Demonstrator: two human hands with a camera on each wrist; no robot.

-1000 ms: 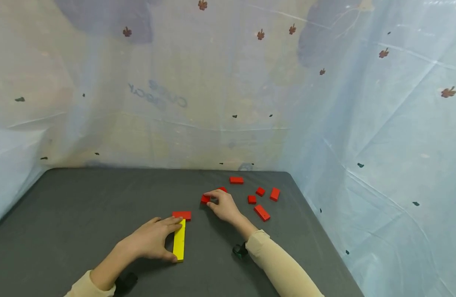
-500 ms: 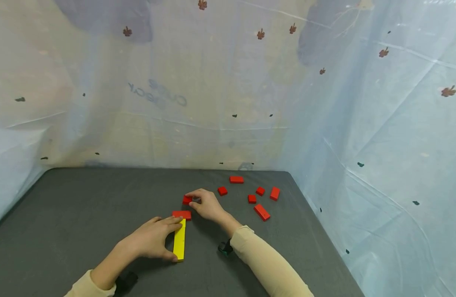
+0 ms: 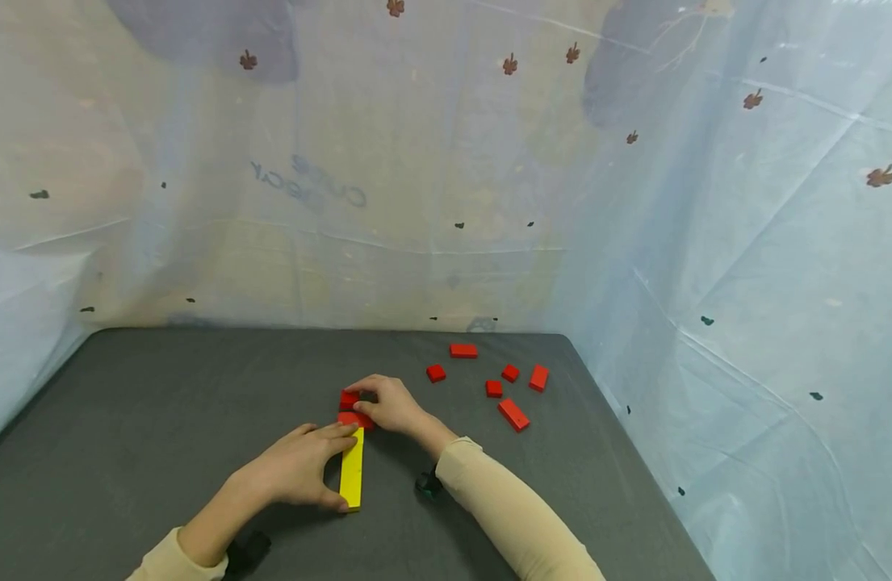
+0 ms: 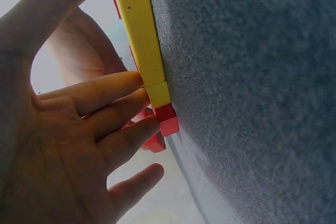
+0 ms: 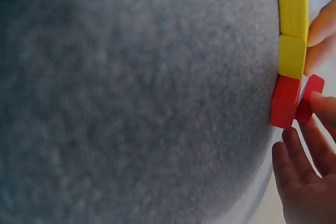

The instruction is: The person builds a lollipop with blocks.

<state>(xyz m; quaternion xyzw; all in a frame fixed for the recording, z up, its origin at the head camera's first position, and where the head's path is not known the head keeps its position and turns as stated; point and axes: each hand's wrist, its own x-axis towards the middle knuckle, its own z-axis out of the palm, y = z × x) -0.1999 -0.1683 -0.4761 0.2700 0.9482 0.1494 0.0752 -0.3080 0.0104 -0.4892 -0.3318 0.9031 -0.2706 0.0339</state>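
Note:
A long yellow block (image 3: 351,476) lies on the dark table, a short yellow block (image 4: 159,94) end to end with it. Across their far end sits a red block (image 3: 353,420). My left hand (image 3: 293,468) rests along the yellow row's left side, thumb near the near end, fairly straight fingertips touching near the far end. My right hand (image 3: 391,406) pinches a small red block (image 3: 349,399) between thumb and fingers, just beyond the crosswise red block. In the right wrist view this pinched block (image 5: 310,99) looks tilted; whether it touches the table is unclear.
Several loose red blocks lie at the back right, among them an oblong one (image 3: 514,415), a small one (image 3: 436,373) and another oblong one (image 3: 463,351). The table (image 3: 162,420) ends at a pale patterned plastic sheet (image 3: 344,274), which also hangs along the right side.
My right hand has carried the small red block leftward and slightly nearer, from the table's middle to just beyond the crosswise red block. The left hand has stayed in place.

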